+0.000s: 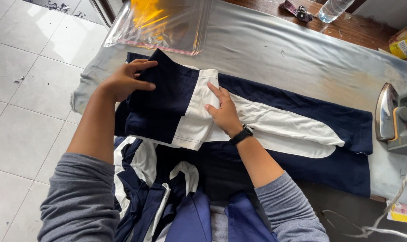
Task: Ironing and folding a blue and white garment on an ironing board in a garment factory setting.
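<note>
Under both hands (174, 98), folded navy-white garment (167, 112).

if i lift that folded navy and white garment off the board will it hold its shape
Probably not: the navy and white garment looks like soft, floppy cloth, folded under the left hand and right hand. Likely light, and its long end would trail.
</note>
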